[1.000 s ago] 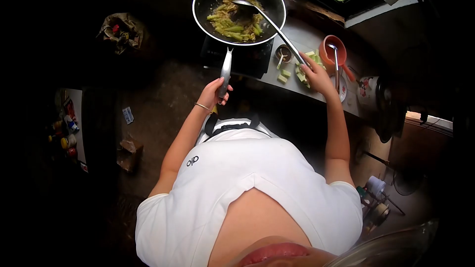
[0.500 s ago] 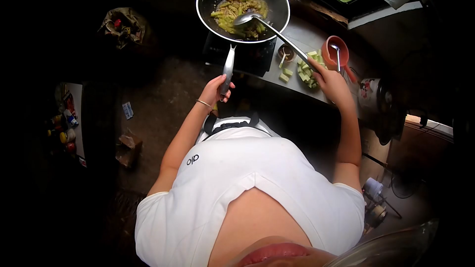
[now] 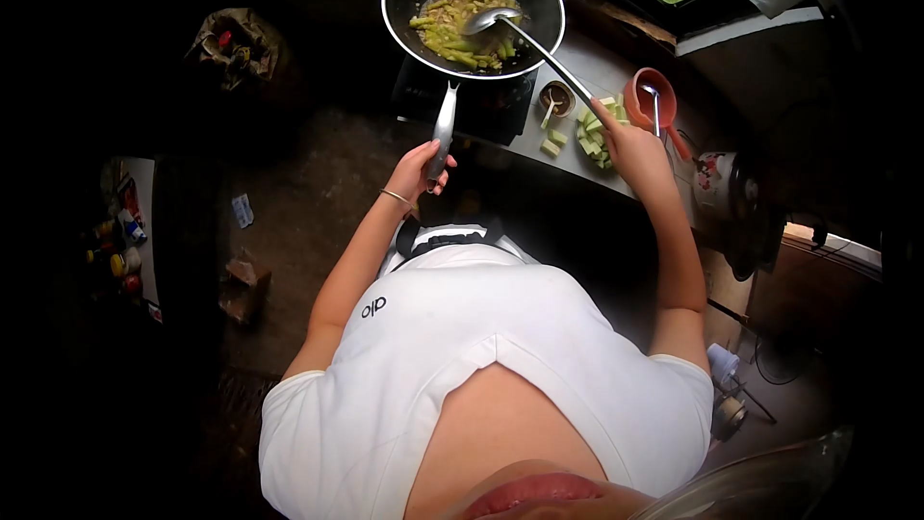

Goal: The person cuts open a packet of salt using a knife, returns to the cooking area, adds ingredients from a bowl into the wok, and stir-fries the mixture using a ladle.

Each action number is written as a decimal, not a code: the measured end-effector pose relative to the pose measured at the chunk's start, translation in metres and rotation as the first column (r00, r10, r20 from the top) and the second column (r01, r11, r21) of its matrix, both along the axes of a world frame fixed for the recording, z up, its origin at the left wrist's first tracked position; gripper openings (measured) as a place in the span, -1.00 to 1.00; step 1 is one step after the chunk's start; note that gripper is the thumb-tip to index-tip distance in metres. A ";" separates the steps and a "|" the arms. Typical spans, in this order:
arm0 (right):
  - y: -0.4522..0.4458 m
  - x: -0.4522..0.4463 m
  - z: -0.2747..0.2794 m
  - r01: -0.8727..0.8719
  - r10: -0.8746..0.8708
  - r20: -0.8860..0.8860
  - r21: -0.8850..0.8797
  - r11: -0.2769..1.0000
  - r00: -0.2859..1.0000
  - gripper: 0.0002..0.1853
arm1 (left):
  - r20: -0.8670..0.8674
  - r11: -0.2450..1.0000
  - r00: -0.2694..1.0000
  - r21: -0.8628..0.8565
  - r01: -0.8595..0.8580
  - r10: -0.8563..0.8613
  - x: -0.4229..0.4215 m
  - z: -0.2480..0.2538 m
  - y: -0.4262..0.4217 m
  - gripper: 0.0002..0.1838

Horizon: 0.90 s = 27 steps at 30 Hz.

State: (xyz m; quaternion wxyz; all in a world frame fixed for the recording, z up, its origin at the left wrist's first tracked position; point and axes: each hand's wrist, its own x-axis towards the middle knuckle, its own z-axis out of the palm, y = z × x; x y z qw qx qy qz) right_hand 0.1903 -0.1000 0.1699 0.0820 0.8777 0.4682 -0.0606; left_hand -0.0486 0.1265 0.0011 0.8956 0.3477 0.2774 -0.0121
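My left hand point(image 3: 422, 171) is wrapped round the grey handle of a dark wok point(image 3: 404, 14) with a white rim. Inside the wok lie green vegetable strips with brownish bits point(image 3: 472, 43). My right hand point(image 3: 633, 149) grips the end of a long metal ladle point(image 3: 551, 60), whose bowl rests at the food's upper right part. Just beyond my right hand, pale green cut vegetable pieces point(image 3: 592, 135) sit in a heap; what holds them is mostly hidden. The wok stands over a black cooktop point(image 3: 462, 114).
Right of the cut pieces is an orange-red saucepan point(image 3: 638, 87) with a spoon point(image 3: 656, 111) in it. A small seasoning bowl point(image 3: 556, 96) with a white spoon stands on the counter point(image 3: 573, 159). A flowered rice cooker point(image 3: 714, 183) is farther right. Bottles point(image 3: 123, 255) crowd the left side.
The ladle's bowl has shifted up and to the right over the food, and my right hand has moved slightly left. My left hand keeps its hold on the wok handle.
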 end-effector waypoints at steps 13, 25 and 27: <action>0.016 -0.010 -0.020 0.001 -0.001 0.008 -0.110 0.994 1.000 -0.34 | -0.020 1.000 1.000 0.005 0.023 -0.023 0.001 0.001 -0.003 -0.56; -0.043 0.027 -0.017 0.464 -0.210 -0.691 0.203 0.862 0.692 -0.46 | -0.012 1.000 1.000 -0.011 0.019 -0.019 0.001 -0.001 0.001 -0.57; -0.022 0.020 -0.015 0.426 -0.209 -0.629 0.215 0.879 0.749 -0.45 | -0.019 1.000 1.000 -0.004 0.021 -0.021 0.000 0.001 0.001 -0.56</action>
